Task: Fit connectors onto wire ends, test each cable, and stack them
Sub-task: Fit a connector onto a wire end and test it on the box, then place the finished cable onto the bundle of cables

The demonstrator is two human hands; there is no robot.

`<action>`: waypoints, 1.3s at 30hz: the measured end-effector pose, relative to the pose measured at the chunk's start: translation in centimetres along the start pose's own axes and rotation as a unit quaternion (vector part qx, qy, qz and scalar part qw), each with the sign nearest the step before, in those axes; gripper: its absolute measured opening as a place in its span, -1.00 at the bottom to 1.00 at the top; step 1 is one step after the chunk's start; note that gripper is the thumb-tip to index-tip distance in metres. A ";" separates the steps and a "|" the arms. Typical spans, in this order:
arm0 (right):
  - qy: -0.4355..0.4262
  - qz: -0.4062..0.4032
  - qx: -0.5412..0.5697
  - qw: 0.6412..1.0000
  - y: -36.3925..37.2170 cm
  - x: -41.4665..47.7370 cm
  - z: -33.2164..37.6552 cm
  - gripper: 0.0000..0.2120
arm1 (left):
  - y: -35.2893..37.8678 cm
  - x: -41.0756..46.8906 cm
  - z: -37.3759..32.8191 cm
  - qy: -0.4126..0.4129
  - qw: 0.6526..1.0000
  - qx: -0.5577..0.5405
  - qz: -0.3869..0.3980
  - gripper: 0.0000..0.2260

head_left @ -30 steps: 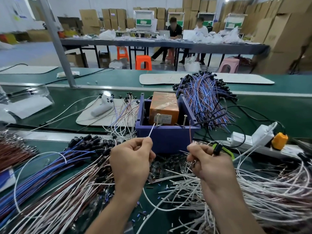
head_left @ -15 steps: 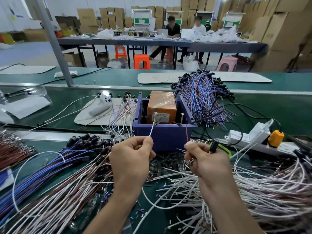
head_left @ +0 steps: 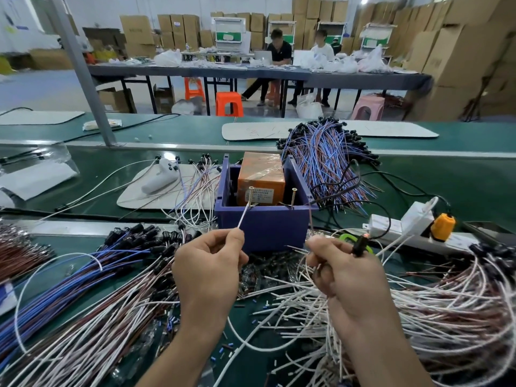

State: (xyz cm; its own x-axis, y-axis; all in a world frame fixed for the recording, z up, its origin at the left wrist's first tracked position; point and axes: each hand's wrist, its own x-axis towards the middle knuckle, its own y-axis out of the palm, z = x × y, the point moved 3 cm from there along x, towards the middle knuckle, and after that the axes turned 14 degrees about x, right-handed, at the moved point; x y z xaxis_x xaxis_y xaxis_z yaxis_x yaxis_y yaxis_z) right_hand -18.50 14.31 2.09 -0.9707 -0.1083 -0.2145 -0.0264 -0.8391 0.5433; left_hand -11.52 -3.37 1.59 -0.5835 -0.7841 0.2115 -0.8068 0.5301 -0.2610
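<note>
My left hand [head_left: 208, 270] pinches a white wire end [head_left: 243, 216] whose tip touches the left screw [head_left: 251, 195] on the blue box [head_left: 265, 227]. My right hand [head_left: 339, 270] pinches a thin brown wire end [head_left: 310, 219] that rises to the box's front rim beside the right screw [head_left: 293, 197]. A black connector [head_left: 360, 244] with a small lit red light hangs just right of that hand. An orange block [head_left: 261, 177] sits inside the box. Loose white and brown wires [head_left: 435, 311] pile under and to the right of my right hand.
Blue, brown and white cables with black connectors [head_left: 92, 277] lie in a pile at the left. A second bundle [head_left: 326, 163] lies behind the box. A white power strip [head_left: 402, 230] with an orange plug [head_left: 442, 227] sits at the right. Two people sit at a far table [head_left: 251, 71].
Both hands stay nearly still at the box. My right hand has shifted slightly, and the black connector beside it now shows a small red light.
</note>
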 end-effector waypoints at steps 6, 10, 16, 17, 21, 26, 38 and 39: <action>0.040 0.088 -0.117 0.988 -0.7 -3.0 1.2 -0.80 | 1.4 -2.6 -1.9 -0.053 0.973 -0.114 0.196 -0.87; 0.052 0.115 -0.163 0.978 -2.1 -4.7 3.3 -0.81 | 2.9 -5.2 -3.5 -0.043 0.933 -0.101 0.343 -0.70; 0.011 0.019 -0.072 0.997 -5.6 -5.6 7.0 -0.60 | 5.3 -6.3 -4.2 -0.107 0.927 -0.088 0.350 -0.94; -0.006 0.001 -0.026 1.000 -6.3 -5.4 8.0 -0.58 | 5.8 -6.4 -4.3 -0.126 0.926 -0.096 0.344 -0.90; -0.069 -0.019 -0.041 0.997 -8.9 -4.0 12.4 -0.53 | 7.3 -7.1 -4.9 -0.144 0.927 -0.083 0.335 -0.86; -0.141 -0.071 -0.430 0.889 -11.3 -1.1 17.9 -0.44 | 8.2 -7.7 -5.6 -0.122 0.937 -0.067 0.320 -0.87; -0.131 -0.138 -0.775 0.603 -14.3 4.2 20.0 -0.58 | 7.0 -7.2 -2.8 -0.041 0.959 0.201 0.194 -0.77; -0.124 -0.127 -0.782 0.597 -14.3 4.3 19.8 -0.54 | 6.9 -7.3 -2.6 -0.030 0.960 0.205 0.186 -0.63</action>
State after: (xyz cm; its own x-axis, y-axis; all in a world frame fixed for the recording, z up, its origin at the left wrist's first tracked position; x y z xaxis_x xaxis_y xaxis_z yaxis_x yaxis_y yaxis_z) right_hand -26.99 36.37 9.45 -0.9935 0.0485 0.1032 -0.1131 -0.3037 -0.9460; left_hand -13.07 6.88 0.73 -0.8086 -0.5880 -0.0193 -0.4314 0.6149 -0.6601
